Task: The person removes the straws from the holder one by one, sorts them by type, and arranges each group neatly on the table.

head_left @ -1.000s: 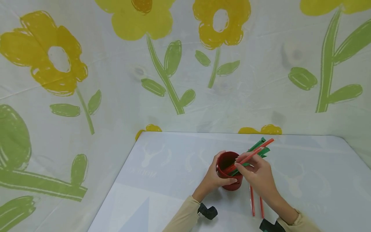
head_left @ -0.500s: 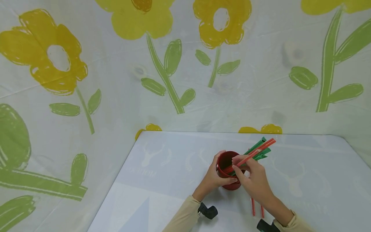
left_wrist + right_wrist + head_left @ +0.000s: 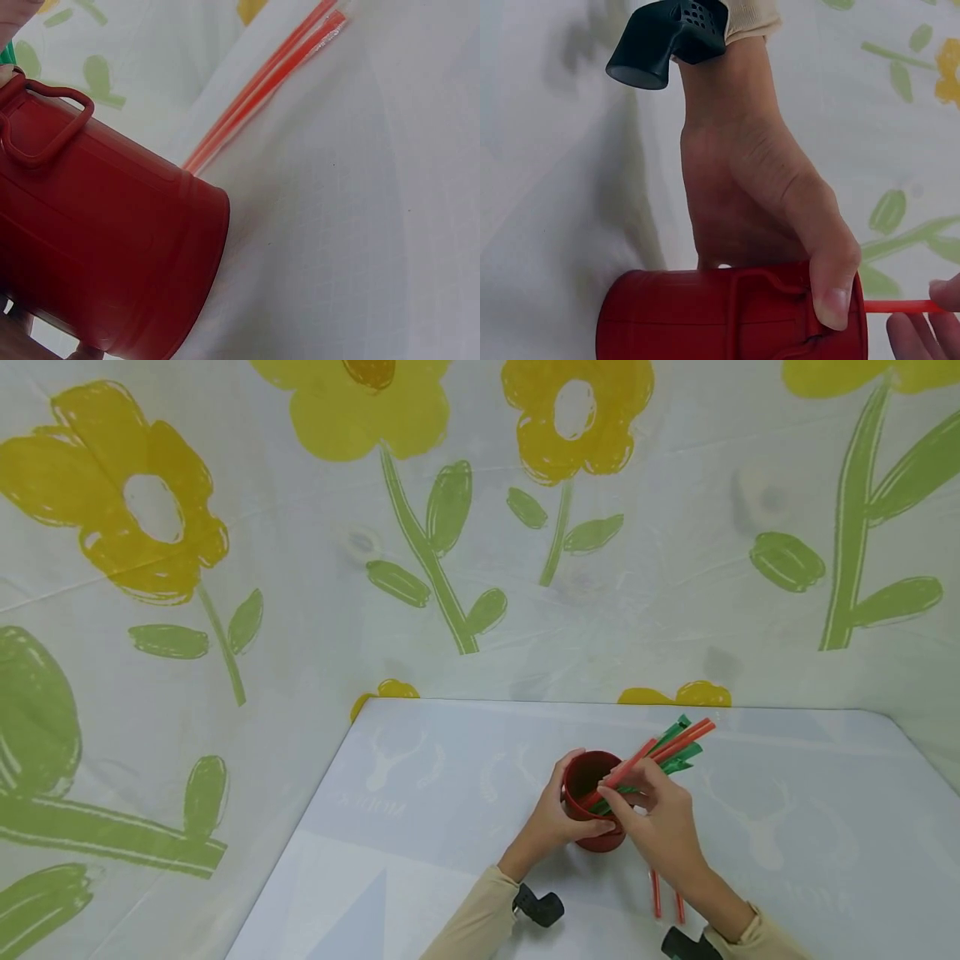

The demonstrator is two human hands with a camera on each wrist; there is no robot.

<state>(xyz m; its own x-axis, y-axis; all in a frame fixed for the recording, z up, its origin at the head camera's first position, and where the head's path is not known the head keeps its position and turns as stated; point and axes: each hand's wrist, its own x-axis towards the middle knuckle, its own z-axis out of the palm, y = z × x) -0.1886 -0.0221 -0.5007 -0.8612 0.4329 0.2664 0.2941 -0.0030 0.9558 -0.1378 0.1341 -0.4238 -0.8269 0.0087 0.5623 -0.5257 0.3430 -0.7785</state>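
My left hand [image 3: 551,818] grips a small red metal bucket [image 3: 603,842] around its side, thumb near the rim, its mouth tilted up toward the camera. My right hand [image 3: 666,814] pinches a red straw [image 3: 630,763] whose lower end goes into the mouth. More red straws [image 3: 688,737] and green-wrapped straws [image 3: 678,762] lean out past the right hand's fingers. In the right wrist view, the left thumb presses the bucket [image 3: 705,322] near its rim, and right-hand fingertips hold the straw [image 3: 904,306] just outside it. A wire loop shows on the bucket's wall [image 3: 112,225].
Two red straws [image 3: 656,897] in clear wrapping lie on the white table [image 3: 420,843] below the right hand. Behind the table hangs a flower-printed cloth [image 3: 660,610]. Black wrist cameras [image 3: 542,907] sit on both forearms.
My right hand has shifted slightly left toward the bucket's mouth, and the pinched red straw sits lower in it. My left hand and the bucket have stayed in place.
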